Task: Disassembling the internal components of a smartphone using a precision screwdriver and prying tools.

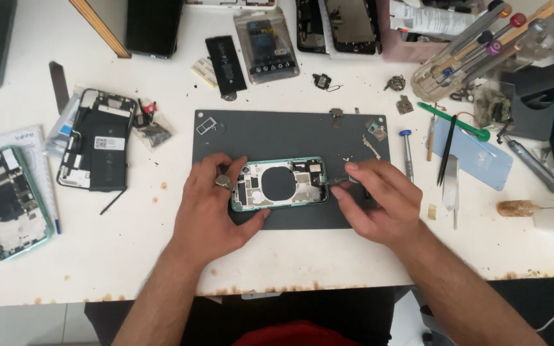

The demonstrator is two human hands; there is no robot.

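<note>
Green-framed opened phone shell (280, 183) lies on dark grey rectangular work mat (290, 138), centre of white table (129, 256). Left hand (209, 208) fingers clamped on shell's left end. Right hand (373, 198) pinches small metal tool (341, 181) at its right edge. Clear plastic holder (456, 70) back right w/ screwdrivers.

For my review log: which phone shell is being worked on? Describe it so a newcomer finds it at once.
Start at the dark grey work mat in the middle of the white table. On its front edge lies the opened green-framed phone housing, between the left hand and right hand. Unlike the other green housing at far left, it lies sideways and is held.
</note>
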